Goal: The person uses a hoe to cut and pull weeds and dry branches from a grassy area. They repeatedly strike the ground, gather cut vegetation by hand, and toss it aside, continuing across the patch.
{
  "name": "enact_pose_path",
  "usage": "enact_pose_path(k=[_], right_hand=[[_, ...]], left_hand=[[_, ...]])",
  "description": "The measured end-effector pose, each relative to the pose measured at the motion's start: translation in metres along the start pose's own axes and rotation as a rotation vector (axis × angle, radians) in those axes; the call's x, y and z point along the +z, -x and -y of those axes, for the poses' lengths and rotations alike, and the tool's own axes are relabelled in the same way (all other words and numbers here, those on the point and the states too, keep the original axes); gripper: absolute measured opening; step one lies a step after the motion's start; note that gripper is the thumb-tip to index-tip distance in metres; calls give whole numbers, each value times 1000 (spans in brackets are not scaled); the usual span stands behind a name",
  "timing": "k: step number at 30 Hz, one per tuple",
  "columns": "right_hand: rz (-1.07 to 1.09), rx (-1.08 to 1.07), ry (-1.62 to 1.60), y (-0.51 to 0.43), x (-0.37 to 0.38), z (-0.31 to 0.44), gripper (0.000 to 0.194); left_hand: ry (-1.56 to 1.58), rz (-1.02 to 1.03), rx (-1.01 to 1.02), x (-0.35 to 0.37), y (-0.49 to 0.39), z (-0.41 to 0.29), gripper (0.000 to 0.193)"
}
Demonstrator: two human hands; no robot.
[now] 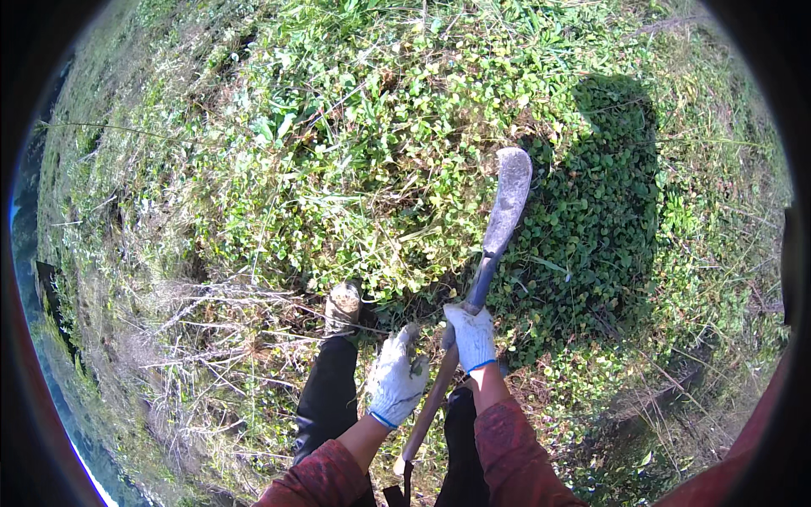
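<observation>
My right hand (pixel 472 336), in a white knit work glove with a blue cuff edge, is closed around the upper handle of a long-handled brush hook (pixel 509 196). Its broad, worn blade curves to the left at the tip and points away from me over low green plants. The wooden handle (pixel 433 402) slants back between my legs to a pale butt end. Beside it, to the left, my left hand (pixel 398 377) wears a matching glove with soiled fingertips. Those fingers are partly curled, apart from the handle, with no object visible in them.
Leafy ground cover (pixel 380 171) spreads ahead. Dry, tangled twigs (pixel 234 342) lie left of my left shoe (pixel 343 304). My right shoe is mostly hidden behind the right hand and handle. A dark shadow (pixel 608 209) falls right of the blade. The ground drops away at far left.
</observation>
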State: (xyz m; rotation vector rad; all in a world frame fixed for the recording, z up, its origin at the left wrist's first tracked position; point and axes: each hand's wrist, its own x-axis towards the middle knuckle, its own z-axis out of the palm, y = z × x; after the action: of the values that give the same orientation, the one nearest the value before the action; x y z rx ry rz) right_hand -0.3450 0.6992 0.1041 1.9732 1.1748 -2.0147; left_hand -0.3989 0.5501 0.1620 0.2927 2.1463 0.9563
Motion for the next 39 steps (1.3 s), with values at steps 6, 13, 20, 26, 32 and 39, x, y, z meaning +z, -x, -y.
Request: enact_pose_path(k=[6,13,20,26,32,39], right_hand=[[437,-239,968,-40,53,-52,19],[259,225,350,11,103,-25,22],[-20,125,-267,14,103,144,24],[-84,-21,-213,-17,108,212,22],[-64,-129,-292,-31,114,287,26],[89,52,-246,-82,164,277,24]], left_hand=[[-35,-67,-13,-25,-11,-8,50],[143,-79,26,-90,-1,10,55],[333,411,-49,-145,33,-55,102],[19,563,-261,-179,24,-53,66],[-37,498,-253,-144,-58,-82,52],[-40,194,-235,-102,-192,-112,53]])
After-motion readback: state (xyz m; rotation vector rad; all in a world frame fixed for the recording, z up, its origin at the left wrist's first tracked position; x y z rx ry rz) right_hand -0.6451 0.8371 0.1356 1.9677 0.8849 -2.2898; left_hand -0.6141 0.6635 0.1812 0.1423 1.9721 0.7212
